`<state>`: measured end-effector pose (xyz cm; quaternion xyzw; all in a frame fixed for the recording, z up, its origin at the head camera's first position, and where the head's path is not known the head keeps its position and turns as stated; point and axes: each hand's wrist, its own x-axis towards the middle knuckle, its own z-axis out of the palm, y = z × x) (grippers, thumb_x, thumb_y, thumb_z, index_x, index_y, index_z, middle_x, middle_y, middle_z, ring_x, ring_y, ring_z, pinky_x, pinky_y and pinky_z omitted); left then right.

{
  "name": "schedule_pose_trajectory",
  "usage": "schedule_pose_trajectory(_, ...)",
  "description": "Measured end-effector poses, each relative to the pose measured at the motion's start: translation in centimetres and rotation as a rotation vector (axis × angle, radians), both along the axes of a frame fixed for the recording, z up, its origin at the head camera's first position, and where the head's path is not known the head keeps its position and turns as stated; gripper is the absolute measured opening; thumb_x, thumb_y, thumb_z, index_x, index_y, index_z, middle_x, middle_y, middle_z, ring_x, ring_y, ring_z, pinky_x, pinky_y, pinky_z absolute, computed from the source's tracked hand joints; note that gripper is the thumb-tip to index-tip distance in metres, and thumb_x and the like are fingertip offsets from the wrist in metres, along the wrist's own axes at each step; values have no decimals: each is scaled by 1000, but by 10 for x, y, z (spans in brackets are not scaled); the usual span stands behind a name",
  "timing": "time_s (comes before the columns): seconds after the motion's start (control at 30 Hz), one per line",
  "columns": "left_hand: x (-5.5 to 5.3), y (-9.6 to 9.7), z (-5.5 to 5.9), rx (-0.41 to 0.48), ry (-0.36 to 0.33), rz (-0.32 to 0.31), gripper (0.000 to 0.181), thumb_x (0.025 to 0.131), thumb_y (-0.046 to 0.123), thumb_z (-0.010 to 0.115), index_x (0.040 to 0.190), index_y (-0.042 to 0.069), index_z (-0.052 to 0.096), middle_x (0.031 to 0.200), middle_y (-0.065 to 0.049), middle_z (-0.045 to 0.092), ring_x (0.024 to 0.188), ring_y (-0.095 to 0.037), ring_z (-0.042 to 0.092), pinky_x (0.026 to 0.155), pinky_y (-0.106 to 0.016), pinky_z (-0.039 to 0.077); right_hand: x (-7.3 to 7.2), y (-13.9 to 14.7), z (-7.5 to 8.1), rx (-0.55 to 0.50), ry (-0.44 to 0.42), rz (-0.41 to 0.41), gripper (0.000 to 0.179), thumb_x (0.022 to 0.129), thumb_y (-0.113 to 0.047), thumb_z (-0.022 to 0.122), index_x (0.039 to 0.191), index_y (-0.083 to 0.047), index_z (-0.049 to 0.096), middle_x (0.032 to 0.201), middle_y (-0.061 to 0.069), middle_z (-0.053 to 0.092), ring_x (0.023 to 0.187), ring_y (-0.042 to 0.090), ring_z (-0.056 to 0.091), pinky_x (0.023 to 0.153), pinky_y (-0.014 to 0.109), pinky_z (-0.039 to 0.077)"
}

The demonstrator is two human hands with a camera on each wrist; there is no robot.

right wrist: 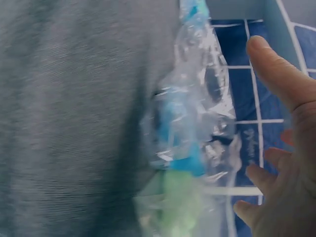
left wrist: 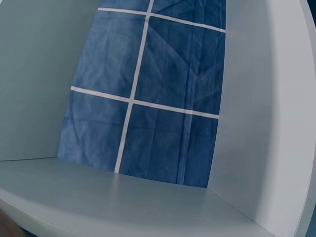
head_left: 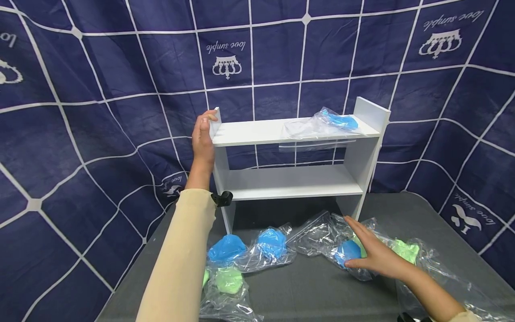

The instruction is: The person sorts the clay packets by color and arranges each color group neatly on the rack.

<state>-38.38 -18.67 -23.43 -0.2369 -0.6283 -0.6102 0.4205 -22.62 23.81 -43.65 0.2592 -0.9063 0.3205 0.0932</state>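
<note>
A small white two-tier shelf (head_left: pixel 295 181) stands upright on the dark table. My left hand (head_left: pixel 204 138) holds the top of its left side panel, fingers bent over the edge. The left wrist view looks into the shelf's compartment (left wrist: pixel 138 197). On the top board, toward the right, lies a clear plastic bag with a blue lump (head_left: pixel 342 121); part of it hangs over the front edge. My right hand (head_left: pixel 378 255) is spread, thumb apart from the fingers, above clear bags with a blue lump (head_left: pixel 346 253) and a green lump (head_left: pixel 406 250). Nothing is in its grasp.
Left of centre on the table (head_left: pixel 297 290) lie more clear bags with blue lumps (head_left: pixel 272 243) and a pale green lump (head_left: pixel 229 280). An empty-looking part of a bag (head_left: pixel 454 286) stretches along the right. A blue cloth with white lines (head_left: pixel 277 53) hangs behind.
</note>
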Motion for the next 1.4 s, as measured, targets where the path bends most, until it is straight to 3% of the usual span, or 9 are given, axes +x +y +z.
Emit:
schedule_pose_trajectory(0.1, 0, 2, 1, 0, 3, -5, 43, 95, 38, 39, 99, 0, 57, 136, -20, 59, 135, -19, 50, 114, -27, 31, 2, 5, -12, -2, 1, -12, 116, 69, -35, 89, 160, -12, 18, 157, 33, 29, 137, 58, 33, 107, 68, 33)
schedule_pose_trajectory(0.2, -1, 4, 0, -6, -6, -1, 45, 95, 37, 38, 100, -4, 55, 136, -20, 59, 135, -19, 49, 114, -26, 31, 4, 8, -23, -7, 24, -16, 118, 68, -37, 89, 159, -8, 20, 156, 32, 31, 139, 48, 35, 121, 27, 25)
schedule_pose_trajectory(0.3, -2, 5, 0, -6, -11, 7, 47, 95, 35, 37, 102, -8, 54, 136, -19, 60, 136, -22, 49, 115, -27, 30, 4, 10, -34, -10, 57, -7, 117, 68, -38, 89, 157, -4, 22, 154, 32, 36, 140, 36, 36, 100, -5, 9)
schedule_pose_trajectory(0.47, -3, 5, -1, 4, -8, 1, 49, 95, 36, 38, 104, -10, 52, 136, -20, 60, 137, -23, 48, 116, -27, 29, 2, 11, -48, 37, 142, -13, 116, 65, -41, 90, 155, 0, 28, 146, 27, 48, 126, 39, 49, 102, -2, 14)
schedule_pose_trajectory(0.7, -3, 3, 2, 4, 9, -6, 31, 95, 43, 39, 94, 18, 58, 135, -19, 60, 133, -14, 50, 115, -26, 31, -1, 10, -56, 61, 243, -22, 112, 61, -31, 91, 150, 5, 34, 137, 20, 59, 120, 27, 51, 102, -3, 10)
schedule_pose_trajectory(0.87, -2, 3, 3, 3, 9, 4, 30, 95, 43, 39, 93, 20, 58, 134, -19, 60, 133, -14, 50, 114, -27, 31, -3, 9, -58, 54, 265, -29, 105, 59, -22, 92, 146, 5, 40, 130, 13, 64, 118, 20, 50, 102, -1, 12)
schedule_pose_trajectory(1.1, -3, 0, 0, -7, 6, 6, 33, 96, 44, 39, 94, 18, 58, 136, -20, 59, 135, -19, 49, 115, -27, 31, -3, 7, -57, 129, 286, -97, 98, 56, -28, 93, 140, -2, 50, 123, 6, 67, 109, 24, 57, 92, 31, 43)
schedule_pose_trajectory(1.23, -3, 0, -1, -8, 9, 4, 41, 95, 44, 39, 96, 8, 58, 136, -20, 59, 136, -20, 49, 115, -27, 30, 0, 5, -56, 160, 294, -99, 98, 55, -27, 93, 141, -4, 50, 122, 6, 67, 108, 22, 57, 89, 41, 47)
schedule_pose_trajectory(1.4, -2, 0, 0, -4, 10, 5, 33, 95, 49, 40, 94, 21, 58, 135, -20, 59, 134, -19, 49, 114, -27, 31, 1, 2, -51, 142, 309, -84, 104, 55, -24, 93, 146, -6, 46, 121, 5, 68, 107, 21, 59, 87, 44, 48)
